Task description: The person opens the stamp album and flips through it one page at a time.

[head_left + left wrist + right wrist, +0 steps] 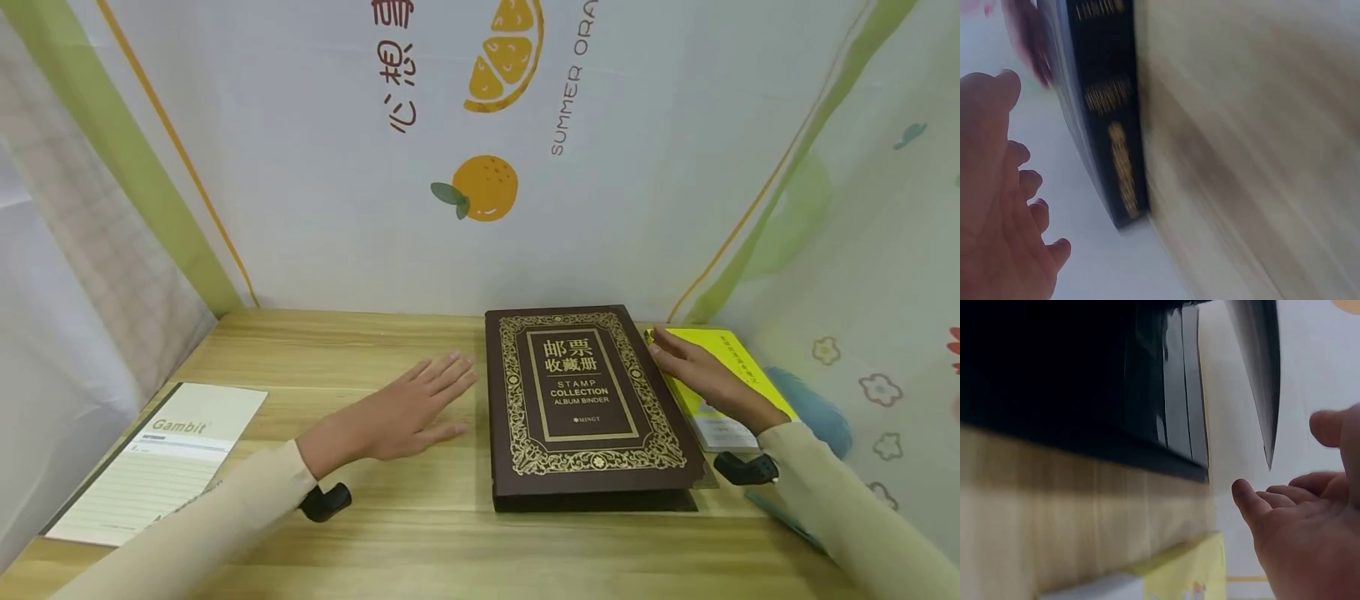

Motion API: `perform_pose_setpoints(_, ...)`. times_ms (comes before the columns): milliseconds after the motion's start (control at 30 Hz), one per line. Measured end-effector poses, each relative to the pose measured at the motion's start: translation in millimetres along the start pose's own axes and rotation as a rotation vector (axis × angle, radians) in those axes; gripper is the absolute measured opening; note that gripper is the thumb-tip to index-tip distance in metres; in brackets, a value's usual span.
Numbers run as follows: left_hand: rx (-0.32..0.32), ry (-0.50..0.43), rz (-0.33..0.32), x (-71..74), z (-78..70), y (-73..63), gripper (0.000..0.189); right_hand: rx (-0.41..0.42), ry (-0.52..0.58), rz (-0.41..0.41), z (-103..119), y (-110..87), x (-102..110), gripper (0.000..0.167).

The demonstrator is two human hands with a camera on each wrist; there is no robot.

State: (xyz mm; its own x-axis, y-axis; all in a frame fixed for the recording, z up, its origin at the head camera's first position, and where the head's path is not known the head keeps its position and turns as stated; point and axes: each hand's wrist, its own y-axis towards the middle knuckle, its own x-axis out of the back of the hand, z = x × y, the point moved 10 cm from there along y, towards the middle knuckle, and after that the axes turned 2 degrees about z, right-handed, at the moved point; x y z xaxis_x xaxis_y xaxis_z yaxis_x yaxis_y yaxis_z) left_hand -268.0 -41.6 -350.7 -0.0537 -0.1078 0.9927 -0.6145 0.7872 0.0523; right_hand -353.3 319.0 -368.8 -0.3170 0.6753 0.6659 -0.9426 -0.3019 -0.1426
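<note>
A dark brown stamp album binder (585, 396) with gold ornament lies on the wooden table. Its front cover (1263, 375) stands raised a little on the right side, a gap showing beneath it. To the left of the binder my left hand (401, 412) hovers palm down, fingers stretched toward the spine (1107, 94) and apart from it. My right hand (708, 379) is beside the binder's right edge, over a yellow book (738, 358), with its fingers extended. In the right wrist view that hand is near the cover's free edge and holds nothing.
A Gambit notebook (172, 450) lies at the table's left edge. Partly under the right forearm is a thin greenish item (787, 521). White printed cloth (337, 233) hangs behind the table and at both sides.
</note>
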Motion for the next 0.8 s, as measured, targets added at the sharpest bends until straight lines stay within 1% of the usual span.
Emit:
perform_pose_setpoints(133,-0.109,0.047,0.038,-9.9,-43.8,12.6,0.073,-0.015,0.209,0.034,-2.0,-0.2,-9.0,0.081)
perform_pose_setpoints(233,-0.207,0.099,0.067,-20.4,-73.8,18.3,0.074,-0.040,0.357,0.057,-3.3,0.1,-15.6,0.081)
perform_pose_setpoints(300,-0.266,0.143,0.086,-27.3,-89.6,21.1,0.072,-0.056,0.416,0.059,-4.9,-0.7,-17.7,0.075)
perform_pose_setpoints(367,-0.309,0.175,0.102,-33.0,-100.8,23.2,0.070,-0.054,0.473,0.062,-4.3,-2.8,-20.4,0.067)
perform_pose_setpoints(433,-0.327,0.198,0.119,-37.2,-107.0,24.5,0.067,-0.038,0.511,0.074,-2.2,-4.1,-22.9,0.062)
perform_pose_setpoints(500,-0.331,0.218,0.126,-39.5,-110.1,24.9,0.064,-0.024,0.549,0.093,0.6,-5.1,-25.5,0.061)
perform_pose_setpoints(633,-0.333,0.256,0.128,-43.0,-112.0,24.0,0.059,-0.013,0.577,0.119,3.5,-6.9,-26.6,0.063)
perform_pose_setpoints(700,-0.334,0.258,0.126,-44.7,-111.9,23.8,0.059,-0.006,0.598,0.126,4.7,-7.1,-24.4,0.065)
perform_pose_setpoints(800,-0.333,0.243,0.126,-46.1,-110.4,23.7,0.059,0.025,0.677,0.153,11.0,-6.7,-19.7,0.067)
